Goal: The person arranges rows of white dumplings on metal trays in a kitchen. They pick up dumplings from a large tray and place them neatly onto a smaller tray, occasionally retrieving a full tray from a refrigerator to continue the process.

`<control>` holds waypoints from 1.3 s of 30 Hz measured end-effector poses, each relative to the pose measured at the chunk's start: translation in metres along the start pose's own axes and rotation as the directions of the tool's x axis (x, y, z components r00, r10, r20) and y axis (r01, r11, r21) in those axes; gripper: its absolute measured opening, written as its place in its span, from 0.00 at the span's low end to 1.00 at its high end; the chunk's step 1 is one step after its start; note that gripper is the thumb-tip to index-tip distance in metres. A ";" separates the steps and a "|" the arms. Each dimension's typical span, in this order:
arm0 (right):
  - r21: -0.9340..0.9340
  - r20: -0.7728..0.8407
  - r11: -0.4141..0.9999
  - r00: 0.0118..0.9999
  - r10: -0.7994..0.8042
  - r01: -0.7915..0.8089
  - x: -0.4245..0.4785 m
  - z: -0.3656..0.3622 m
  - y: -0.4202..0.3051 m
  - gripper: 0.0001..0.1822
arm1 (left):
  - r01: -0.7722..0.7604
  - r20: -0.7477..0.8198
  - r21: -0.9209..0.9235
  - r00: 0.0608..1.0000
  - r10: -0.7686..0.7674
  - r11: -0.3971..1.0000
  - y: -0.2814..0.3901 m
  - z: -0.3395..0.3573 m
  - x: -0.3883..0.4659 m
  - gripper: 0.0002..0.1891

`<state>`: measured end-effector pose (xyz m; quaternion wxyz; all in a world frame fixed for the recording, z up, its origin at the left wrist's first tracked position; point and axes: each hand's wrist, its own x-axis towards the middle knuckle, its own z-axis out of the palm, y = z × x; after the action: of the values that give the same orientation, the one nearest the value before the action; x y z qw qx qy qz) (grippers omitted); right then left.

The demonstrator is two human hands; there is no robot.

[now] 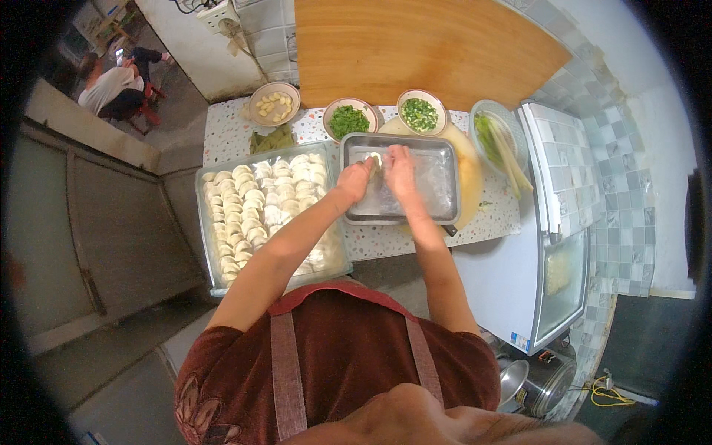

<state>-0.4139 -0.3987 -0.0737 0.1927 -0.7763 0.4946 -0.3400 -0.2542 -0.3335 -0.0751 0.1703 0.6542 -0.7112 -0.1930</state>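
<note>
A rectangular metal tray [359, 216] lies before me, partly on a round board [470, 167]. Over its left part, my left hand [356, 179] holds a small whitish piece [376, 159], probably a dumpling; its fingers hide part of it. My right hand [400, 171] hovers over the tray just to the right, fingers bent and blurred, and I cannot tell whether it holds anything. To the left stands a large clear tray [201, 228] of dumplings [253, 203] in rows, partly under my left forearm.
Behind the trays stand bowls of peeled garlic [273, 107], chopped greens [349, 121] and chopped scallions [419, 114]. Dark green leaves [272, 139] lie near the garlic. A basket [479, 119] with scallion stalks [509, 158] is at right, beside a white freezer [495, 278]. A person [114, 89] sits far left.
</note>
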 end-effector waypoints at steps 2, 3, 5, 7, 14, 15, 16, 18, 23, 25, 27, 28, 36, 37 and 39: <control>-0.046 0.006 0.997 0.998 -0.062 0.063 -0.007 0.007 -0.014 0.13 | 0.019 0.005 -0.012 1.000 -0.019 1.000 0.003 0.002 0.004 0.21; -0.049 0.060 0.999 0.998 0.000 0.003 -0.007 0.010 -0.011 0.14 | 0.035 0.005 -0.018 0.999 -0.035 0.999 0.004 0.003 0.003 0.23; -0.080 0.153 0.989 0.979 0.135 -0.124 -0.006 0.015 0.005 0.15 | 0.089 0.017 -0.025 0.996 -0.089 0.996 0.008 0.010 0.011 0.24; -0.066 0.172 0.973 0.958 0.230 -0.222 -0.001 0.015 0.008 0.16 | 0.094 0.004 -0.023 0.996 -0.094 0.995 0.003 0.016 0.016 0.25; -0.152 0.163 0.987 0.984 0.073 -0.048 0.003 0.022 0.024 0.18 | 0.079 0.056 0.010 0.995 -0.079 0.997 0.001 0.022 0.030 0.27; -0.111 0.164 0.991 0.982 0.099 -0.081 0.004 0.023 0.028 0.17 | 0.076 0.061 0.003 0.995 -0.076 0.997 0.001 0.022 0.030 0.27; -0.070 0.166 0.991 0.978 0.125 -0.115 0.006 0.022 0.033 0.17 | 0.079 0.062 -0.001 0.995 -0.079 0.997 0.002 0.021 0.032 0.26; 0.004 0.155 0.983 0.971 0.180 -0.183 0.006 0.020 0.042 0.16 | 0.088 0.064 -0.008 0.994 -0.087 0.996 0.001 0.020 0.034 0.24; -0.013 0.011 0.968 0.968 0.253 -0.252 0.012 0.007 0.068 0.14 | 0.020 -0.065 -0.038 0.998 -0.023 0.999 -0.020 0.020 0.046 0.17; 0.009 0.013 0.960 0.960 0.279 -0.279 0.012 0.005 0.068 0.15 | -0.025 -0.124 -0.104 0.992 0.012 0.994 -0.028 0.015 0.046 0.14; 0.016 0.024 0.964 0.964 0.265 -0.265 0.010 0.004 0.066 0.16 | -0.091 -0.208 -0.203 0.977 0.048 0.975 -0.033 0.004 0.043 0.11; 0.008 0.033 0.970 0.970 0.241 -0.242 0.007 0.003 0.066 0.16 | -0.029 -0.175 -0.297 0.984 -0.025 0.954 -0.031 -0.004 0.042 0.11; 0.087 -0.061 0.987 0.988 0.143 -0.138 0.002 -0.010 0.047 0.16 | 0.167 0.002 -0.880 0.937 -0.350 0.444 -0.059 -0.095 -0.033 0.09; 0.142 -0.045 0.984 0.993 0.111 -0.104 0.001 -0.021 0.015 0.17 | 0.181 0.023 -0.920 0.910 -0.413 0.348 -0.070 -0.111 -0.065 0.09; 0.287 0.062 0.949 0.991 0.119 -0.132 -0.014 -0.031 -0.040 0.19 | 0.144 0.004 -0.957 0.874 -0.486 0.250 -0.088 -0.138 -0.122 0.09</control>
<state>-0.4150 -0.3679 -0.0312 0.3366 -0.7139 0.4833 -0.3789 -0.0995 -0.2250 0.0025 0.5764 0.5823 -0.2832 -0.4984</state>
